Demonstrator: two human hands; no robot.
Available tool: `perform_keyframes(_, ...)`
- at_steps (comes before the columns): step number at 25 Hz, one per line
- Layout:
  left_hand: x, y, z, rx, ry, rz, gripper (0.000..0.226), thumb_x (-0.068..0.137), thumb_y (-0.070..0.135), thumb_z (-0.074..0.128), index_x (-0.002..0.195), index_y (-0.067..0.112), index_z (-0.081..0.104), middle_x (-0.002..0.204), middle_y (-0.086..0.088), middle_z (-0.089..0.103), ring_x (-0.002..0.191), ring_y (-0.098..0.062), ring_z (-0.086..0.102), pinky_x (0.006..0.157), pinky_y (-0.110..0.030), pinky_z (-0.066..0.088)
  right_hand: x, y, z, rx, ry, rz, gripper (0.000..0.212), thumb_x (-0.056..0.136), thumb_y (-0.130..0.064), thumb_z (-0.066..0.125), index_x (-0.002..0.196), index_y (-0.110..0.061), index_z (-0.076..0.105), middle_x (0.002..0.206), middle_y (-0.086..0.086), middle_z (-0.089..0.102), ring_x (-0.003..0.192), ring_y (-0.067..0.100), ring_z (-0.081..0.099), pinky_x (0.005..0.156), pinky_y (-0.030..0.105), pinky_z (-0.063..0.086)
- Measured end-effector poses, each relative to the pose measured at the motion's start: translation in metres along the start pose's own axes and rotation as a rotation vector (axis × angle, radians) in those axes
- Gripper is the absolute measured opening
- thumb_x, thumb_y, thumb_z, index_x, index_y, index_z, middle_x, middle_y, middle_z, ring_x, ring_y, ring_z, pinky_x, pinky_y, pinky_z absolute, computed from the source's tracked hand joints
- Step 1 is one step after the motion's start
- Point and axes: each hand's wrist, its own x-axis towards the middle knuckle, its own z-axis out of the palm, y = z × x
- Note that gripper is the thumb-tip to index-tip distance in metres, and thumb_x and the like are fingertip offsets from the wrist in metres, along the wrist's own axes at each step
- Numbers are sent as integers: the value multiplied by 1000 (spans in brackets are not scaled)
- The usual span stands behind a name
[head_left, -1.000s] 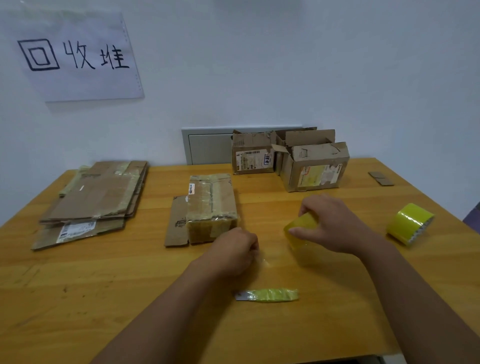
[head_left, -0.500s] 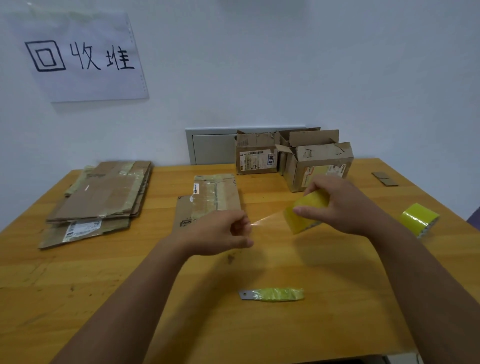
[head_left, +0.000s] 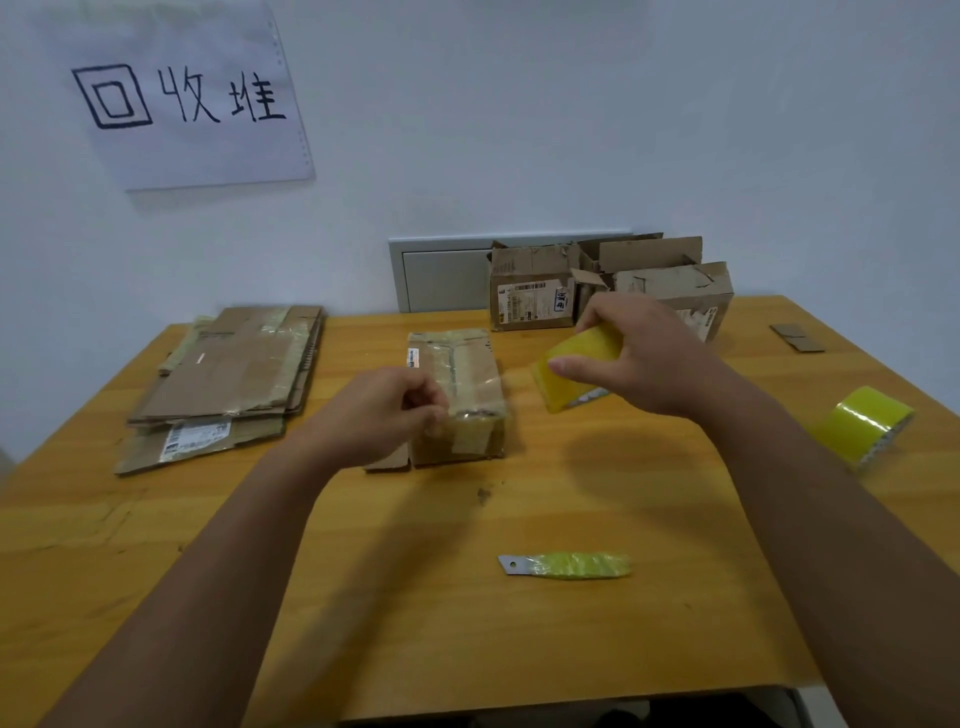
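Soft, even indoor light falls from above; faint shadows lie under the arms on the table (head_left: 519, 649). Edges bend; hands slightly blurred.

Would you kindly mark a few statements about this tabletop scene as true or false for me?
1. The right hand holds a yellow tape roll. True.
2. The left hand pinches the strip drawn from that roll. True.
3. The blade lies inside a box. False: the blade lies on the table, nearer the person than both hands.
4. The flattened cardboard is stacked at the table's right end. False: the flattened cardboard is at the left end; a second tape roll lies at the right.
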Motion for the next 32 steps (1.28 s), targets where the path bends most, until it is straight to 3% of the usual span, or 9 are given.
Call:
perform_keyframes(3,-3,-7,-9,-122,168,-47,12,95,21,61,84,20,64,89,-2,66,86,-16,60,74,-29,47,7,-5,15,128,37,53,35,85,-50,66,96,-19,55,89,-6,53,77,11,48,59,24,36)
perform_keyframes(6,-6,-18,-11,-336,230,-125,5,94,16,62,94,15,67,89,-6,70,86,-18,65,79,-30,53,12,-10,25,201,10,76,35,85,-53,62,100,-23,51,92,-8,51,78,6,47,59,22,36)
perform_keyframes(10,-5,-31,-5,-514,267,-214,3,93,10,64,95,11,66,81,-6,70,79,-19,65,80,-34,54,15,-3,32,97,-195,87,65,69,-69,61,117,-29,44,112,-9,46,98,11,45,69,22,38)
perform_keyframes(12,-4,-33,3,-603,278,-244,5,93,12,64,91,7,66,82,-7,68,81,-19,62,80,-34,53,15,2,34,76,-248,91,69,73,-62,69,127,-29,41,120,-10,41,106,12,42,78,26,41)
perform_keyframes(16,-1,-37,18,-713,324,-291,6,93,10,63,90,7,68,85,-5,65,84,-17,61,83,-33,54,12,10,36,134,-269,101,62,77,-54,71,126,-33,41,121,-11,39,109,14,42,82,31,45)
perform_keyframes(20,4,-35,24,-683,393,-313,5,91,11,67,88,8,67,78,-6,66,74,-16,60,69,-26,50,13,16,36,148,-269,107,60,75,-55,73,125,-35,46,121,-9,44,108,15,45,82,32,44)
perform_keyframes(25,9,-31,29,-637,425,-345,16,96,18,61,87,6,67,87,-8,68,80,-15,60,72,-26,51,14,21,43,139,-261,119,60,75,-55,74,125,-33,50,118,-10,46,107,14,45,80,31,40)
perform_keyframes(32,16,-38,37,-422,450,-349,22,95,24,63,82,7,63,74,-5,60,69,-16,52,69,-33,47,14,26,47,146,-274,136,56,74,-54,75,120,-34,51,119,-10,48,107,13,45,81,30,39)
